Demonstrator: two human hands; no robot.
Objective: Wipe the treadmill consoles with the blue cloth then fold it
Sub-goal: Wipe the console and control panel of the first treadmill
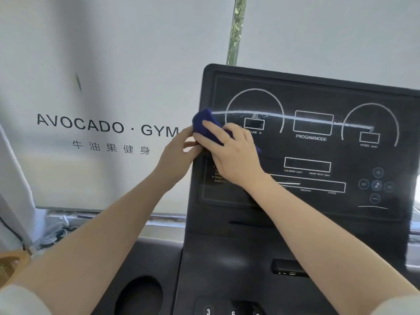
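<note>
Nearest me, both forearms reach up past the cup holder (139,296) and the dark lower housing toward the console (318,155). My right hand (234,155) lies on the blue cloth (205,125), fingers spread fairly straight and pressing it flat against the left edge of the screen panel; that grip is a flat press, not a pinch. My left hand (178,153) meets the console's left edge just beside the cloth, its fingertips touching the cloth's lower corner or the frame. I cannot tell which, nor whether they pinch anything.

The cloth sits bunched at the panel's left side, beside the left dial ring. Its long axis runs diagonally, from upper left at the panel edge down to the right under my palm, with a tail poking out near my wrist.

A pale streak (295,120) runs rightward from the cloth across the dials, so I judge the wiping is not yet finished. To do it well I would keep the palm flat, overlap passes along that streak, and steady the frame with the left hand.

Beyond hangs a white banner (106,126) with gym lettering.
</note>
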